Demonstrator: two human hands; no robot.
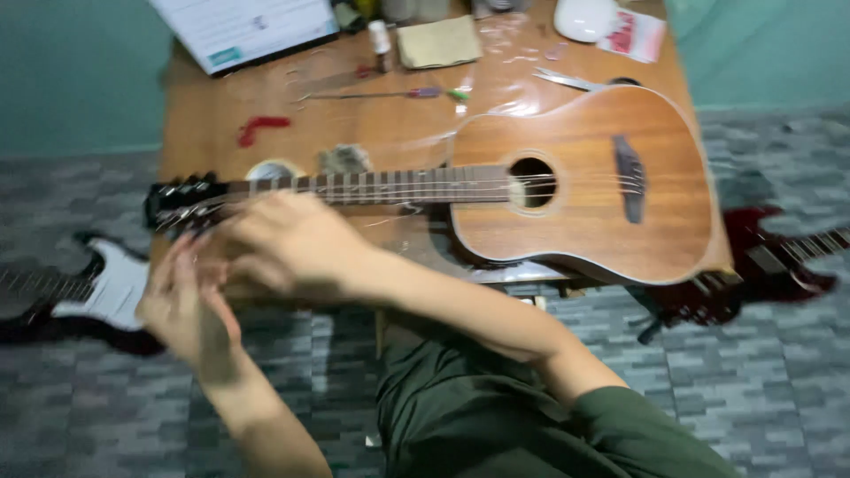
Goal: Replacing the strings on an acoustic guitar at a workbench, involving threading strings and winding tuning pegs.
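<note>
A brown acoustic guitar [575,186] lies flat on a wooden table [212,115], body to the right, black headstock [181,199] to the left. My right hand [283,243] reaches across to the neck close to the headstock, fingers curled over the strings there. My left hand [186,305] is just below the headstock, at the table's front edge, fingers pointing up toward the tuners. Both hands are blurred, so I cannot make out what either one grips.
On the table behind the guitar lie a screwdriver [390,94], a red scrap [261,127], a tan cloth [438,42], a white paper sheet [239,26] and a white object [584,18]. Two electric guitars lie on the floor, one left [97,288], one right [779,257].
</note>
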